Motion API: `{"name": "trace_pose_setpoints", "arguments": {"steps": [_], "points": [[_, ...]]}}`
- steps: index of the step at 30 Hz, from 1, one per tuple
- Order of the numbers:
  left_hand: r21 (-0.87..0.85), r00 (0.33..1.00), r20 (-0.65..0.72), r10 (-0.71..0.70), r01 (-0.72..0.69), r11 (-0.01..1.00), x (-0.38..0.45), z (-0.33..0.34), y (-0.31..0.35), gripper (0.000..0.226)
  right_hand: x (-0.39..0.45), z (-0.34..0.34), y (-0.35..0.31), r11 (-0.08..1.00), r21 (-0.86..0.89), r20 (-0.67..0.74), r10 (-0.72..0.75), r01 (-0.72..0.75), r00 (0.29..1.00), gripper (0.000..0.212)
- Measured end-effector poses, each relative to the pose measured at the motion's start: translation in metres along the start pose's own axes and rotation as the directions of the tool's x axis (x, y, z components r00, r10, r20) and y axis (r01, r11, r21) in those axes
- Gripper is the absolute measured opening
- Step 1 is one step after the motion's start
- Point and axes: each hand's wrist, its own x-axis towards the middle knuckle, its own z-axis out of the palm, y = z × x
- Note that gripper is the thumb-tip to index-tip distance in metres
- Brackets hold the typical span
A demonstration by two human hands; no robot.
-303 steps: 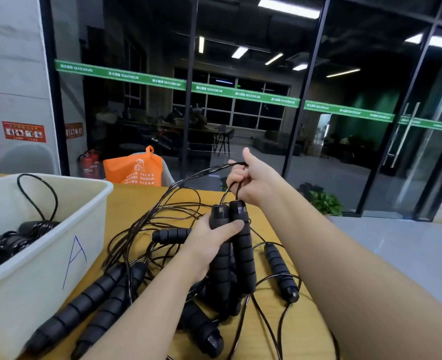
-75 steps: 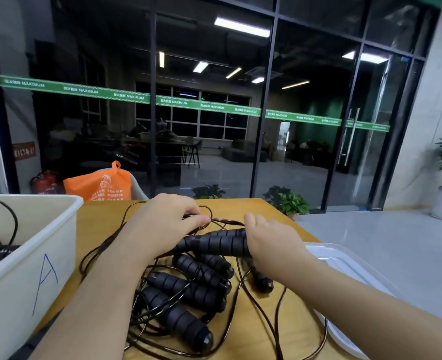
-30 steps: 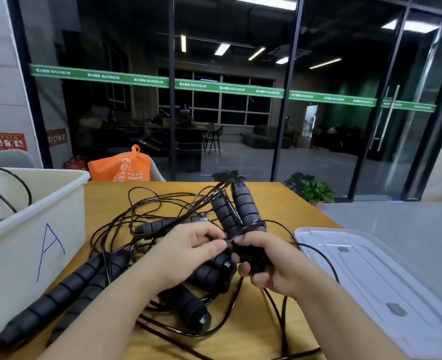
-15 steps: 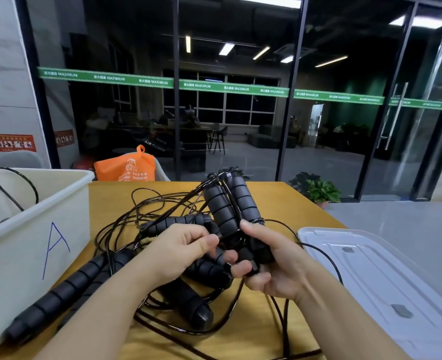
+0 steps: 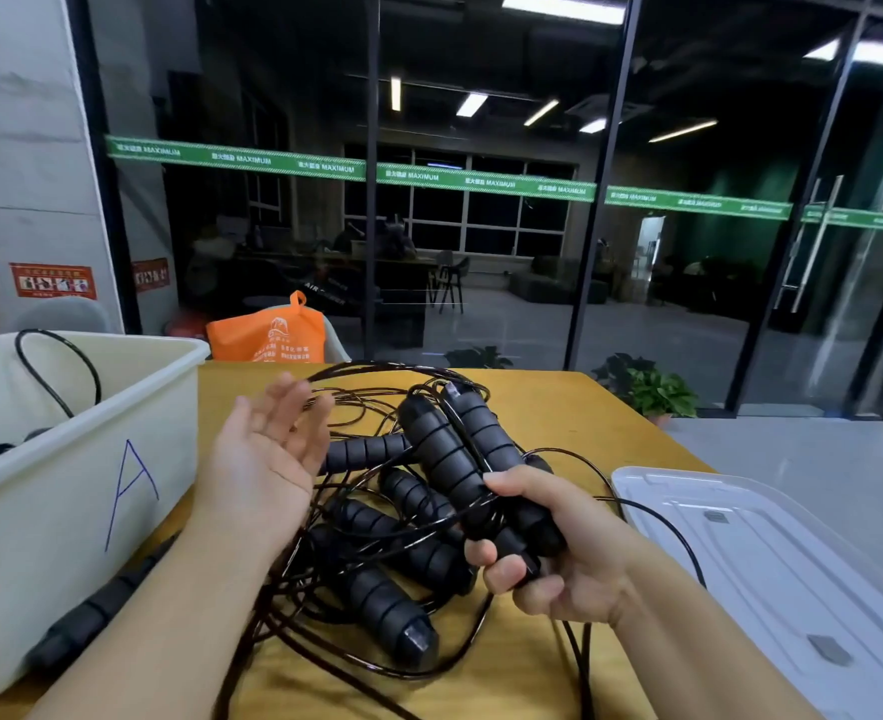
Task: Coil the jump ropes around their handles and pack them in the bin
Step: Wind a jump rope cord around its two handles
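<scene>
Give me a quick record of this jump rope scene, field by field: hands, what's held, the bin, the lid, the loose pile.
right hand: grips a pair of handles side by side, tilted up and away
left hand: open, palm up, cord looping past its fingertips
pile: more black handles and tangled cord on the table
bin: left of the pile, marked A, some rope already inside
lid: lying flat on the right
bag: orange, behind the table
</scene>
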Motion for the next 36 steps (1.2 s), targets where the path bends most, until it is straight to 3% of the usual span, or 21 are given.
{"name": "trace_pose_setpoints", "arguments": {"steps": [2,4,6,7,8,10,11,13,14,16,18,20,22,24,25,28,30,36], "points": [[-0.038,1.0,0.001,0.021,-0.021,0.999,0.004,-0.003,0.004,0.044,-0.001,-0.002,-0.001,1.0,0.026,0.021,0.003,-0.004,1.0,0.028],[0.016,1.0,0.002,0.013,-0.013,1.0,0.005,-0.003,0.002,0.058,-0.002,-0.004,-0.003,0.998,0.062,0.051,-0.007,0.004,0.999,0.036],[0.147,1.0,-0.02,0.019,-0.016,0.989,0.005,-0.003,-0.002,0.063,-0.005,-0.005,-0.004,0.996,0.081,0.099,-0.032,0.024,0.995,0.045],[0.306,0.998,-0.048,0.04,-0.024,0.952,0.005,-0.004,-0.005,0.062,-0.006,-0.005,-0.005,0.995,0.089,0.12,-0.05,0.04,0.991,0.048],[0.534,0.996,-0.059,0.071,-0.029,0.845,0.005,-0.006,-0.007,0.061,-0.007,-0.006,-0.006,0.992,0.107,0.14,-0.075,0.06,0.987,0.05],[0.92,0.992,-0.029,0.121,-0.021,0.391,0.004,-0.012,-0.012,0.058,-0.008,-0.009,-0.008,0.979,0.175,0.173,-0.132,0.102,0.976,0.051],[0.986,0.991,0.038,0.131,-0.058,0.158,0.001,-0.012,-0.014,0.059,-0.009,-0.01,-0.009,0.971,0.21,0.179,-0.157,0.118,0.971,0.05],[0.962,0.971,0.211,0.114,-0.186,-0.202,-0.004,-0.008,-0.017,0.074,-0.009,-0.013,-0.01,0.956,0.26,0.168,-0.186,0.138,0.968,0.05],[0.912,0.948,0.297,0.111,-0.247,-0.327,-0.006,-0.005,-0.017,0.08,-0.008,-0.014,-0.01,0.951,0.274,0.159,-0.192,0.144,0.968,0.05],[0.839,0.911,0.401,0.099,-0.321,-0.44,-0.007,-0.002,-0.018,0.076,-0.008,-0.015,-0.009,0.947,0.284,0.144,-0.199,0.153,0.969,0.05],[0.792,0.867,0.49,0.094,-0.397,-0.464,-0.008,0.0,-0.021,0.068,-0.007,-0.016,-0.008,0.943,0.292,0.135,-0.205,0.159,0.969,0.05],[0.697,0.736,0.667,0.115,-0.563,-0.445,-0.013,0.003,-0.027,0.058,-0.007,-0.017,-0.008,0.941,0.295,0.133,-0.212,0.166,0.968,0.049],[0.615,0.603,0.788,0.124,-0.758,-0.217,-0.021,0.008,-0.033,0.048,-0.007,-0.016,-0.008,0.944,0.281,0.121,-0.212,0.171,0.97,0.05],[0.59,0.593,0.804,0.043,-0.805,0.063,-0.032,0.015,-0.038,0.048,-0.007,-0.015,-0.008,0.949,0.261,0.099,-0.209,0.177,0.973,0.05],[0.603,0.607,0.794,-0.013,-0.786,0.139,-0.037,0.018,-0.042,0.045,-0.007,-0.015,-0.008,0.95,0.253,0.088,-0.211,0.183,0.974,0.049],[0.674,0.67,0.736,-0.103,-0.707,0.214,-0.049,0.025,-0.052,0.012,-0.006,-0.017,-0.008,0.951,0.235,0.055,-0.22,0.202,0.974,0.049],[0.683,0.682,0.727,-0.085,-0.703,0.199,-0.049,0.027,-0.051,0.02,-0.007,-0.018,-0.008,0.952,0.222,0.053,-0.226,0.209,0.973,0.05],[0.666,0.666,0.745,0.033,-0.741,-0.081,-0.028,0.01,-0.044,0.04,-0.001,-0.012,-0.004,0.96,0.136,0.083,-0.256,0.244,0.963,0.048]]}}
